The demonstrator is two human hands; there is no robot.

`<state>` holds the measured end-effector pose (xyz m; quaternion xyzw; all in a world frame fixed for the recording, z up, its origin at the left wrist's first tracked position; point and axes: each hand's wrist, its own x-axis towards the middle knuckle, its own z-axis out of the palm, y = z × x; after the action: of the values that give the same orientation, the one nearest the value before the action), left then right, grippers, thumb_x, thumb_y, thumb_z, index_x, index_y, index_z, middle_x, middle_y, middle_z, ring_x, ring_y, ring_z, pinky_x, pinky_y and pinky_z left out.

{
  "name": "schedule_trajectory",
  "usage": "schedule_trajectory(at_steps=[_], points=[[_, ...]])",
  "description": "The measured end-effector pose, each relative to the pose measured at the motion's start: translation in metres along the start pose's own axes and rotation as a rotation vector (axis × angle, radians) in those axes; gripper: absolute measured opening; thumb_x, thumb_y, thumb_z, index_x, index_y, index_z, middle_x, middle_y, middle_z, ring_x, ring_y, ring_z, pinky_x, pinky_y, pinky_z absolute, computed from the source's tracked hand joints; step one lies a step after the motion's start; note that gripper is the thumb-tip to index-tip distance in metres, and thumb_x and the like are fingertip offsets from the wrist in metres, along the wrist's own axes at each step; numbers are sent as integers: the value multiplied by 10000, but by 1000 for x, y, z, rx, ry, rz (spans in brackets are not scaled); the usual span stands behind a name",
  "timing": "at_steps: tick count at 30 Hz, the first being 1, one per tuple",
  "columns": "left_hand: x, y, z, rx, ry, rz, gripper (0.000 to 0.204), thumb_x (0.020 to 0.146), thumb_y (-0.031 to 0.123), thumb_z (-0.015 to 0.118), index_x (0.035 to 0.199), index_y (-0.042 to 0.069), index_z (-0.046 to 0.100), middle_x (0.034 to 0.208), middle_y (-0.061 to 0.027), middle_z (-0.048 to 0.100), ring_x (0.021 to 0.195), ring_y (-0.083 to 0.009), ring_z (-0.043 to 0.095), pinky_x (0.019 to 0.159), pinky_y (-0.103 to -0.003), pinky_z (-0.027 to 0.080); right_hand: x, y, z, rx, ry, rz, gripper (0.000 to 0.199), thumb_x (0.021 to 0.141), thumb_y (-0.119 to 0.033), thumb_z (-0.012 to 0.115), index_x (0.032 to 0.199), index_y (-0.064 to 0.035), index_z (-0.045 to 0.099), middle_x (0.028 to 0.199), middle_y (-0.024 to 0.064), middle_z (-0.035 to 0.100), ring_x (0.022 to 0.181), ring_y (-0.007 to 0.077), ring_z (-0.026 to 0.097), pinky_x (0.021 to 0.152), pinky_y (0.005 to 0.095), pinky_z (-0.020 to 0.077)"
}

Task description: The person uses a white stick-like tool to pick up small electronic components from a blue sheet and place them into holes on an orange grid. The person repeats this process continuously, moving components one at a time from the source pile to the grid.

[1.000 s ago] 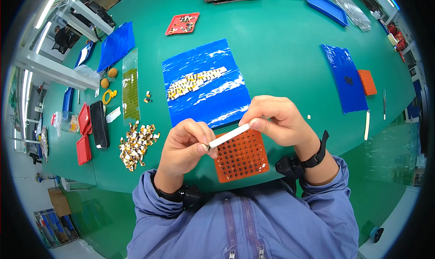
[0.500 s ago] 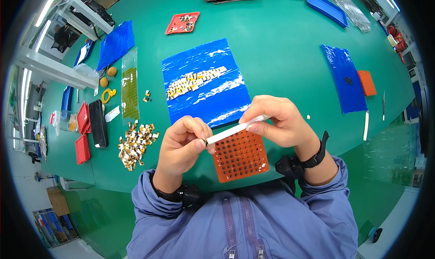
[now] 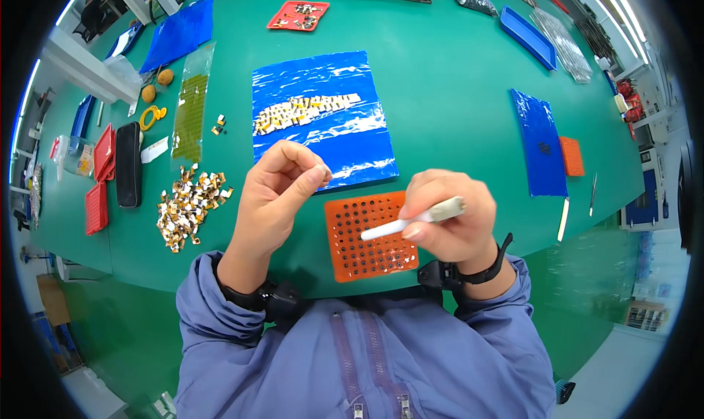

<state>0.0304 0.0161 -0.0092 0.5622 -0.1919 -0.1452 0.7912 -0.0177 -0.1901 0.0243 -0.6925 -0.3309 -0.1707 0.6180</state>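
Note:
My left hand (image 3: 277, 192) is raised over the near edge of the blue sheet (image 3: 352, 144). Its thumb and forefinger pinch a small pale piece (image 3: 325, 171), mostly hidden by the fingertips. In my right hand (image 3: 456, 217) is a white pen-like stick (image 3: 389, 229), its thin white end pointing left and a grey-green end sticking out past the fingers. Below that stick lies an orange tray (image 3: 341, 261) with rows of small black parts in its holes. Across the blue sheet runs a band of small white, gold and black pieces (image 3: 304, 113).
A loose pile of similar pieces (image 3: 187, 206) lies left of my left hand. Beyond it are a black case (image 3: 129, 164), red trays (image 3: 97, 208) and a clear strip (image 3: 192, 111). At right lie another blue sheet (image 3: 541, 144), an orange block (image 3: 571, 156) and tweezers (image 3: 593, 194).
My hands have moved apart. The white stick has come away from my left fingertips and swung over the orange tray; my left hand has risen toward the blue sheet. The whole view has shifted slightly.

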Motion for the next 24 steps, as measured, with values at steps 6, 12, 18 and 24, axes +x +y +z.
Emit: schedule_trajectory(at_steps=[6,12,18,24], points=[[-1,5,4,76,-44,-75,54,831,53,548,829,32,498,795,-40,553,767,-109,540,704,-238,433,5,1,9,-286,-138,-106,138,694,-51,669,711,-17,536,588,48,533,457,158,487,399,260,352],[-3,5,4,38,-97,-131,61,824,51,558,839,32,503,791,-35,554,751,-97,544,692,-230,434,3,4,14,-307,-115,-53,185,699,-97,685,671,-50,508,568,50,497,464,164,478,408,254,358],[-3,7,5,93,-45,-86,55,821,46,556,849,30,512,786,-28,553,738,-89,536,685,-218,430,4,13,1,-43,134,135,117,753,-80,657,755,-24,554,598,19,538,482,66,476,432,193,360],[6,8,-8,213,62,8,45,813,26,567,851,13,549,760,-5,552,702,-54,508,642,-185,411,2,47,-26,523,669,412,127,839,-128,564,745,-46,536,512,-18,434,420,42,367,415,193,313]])
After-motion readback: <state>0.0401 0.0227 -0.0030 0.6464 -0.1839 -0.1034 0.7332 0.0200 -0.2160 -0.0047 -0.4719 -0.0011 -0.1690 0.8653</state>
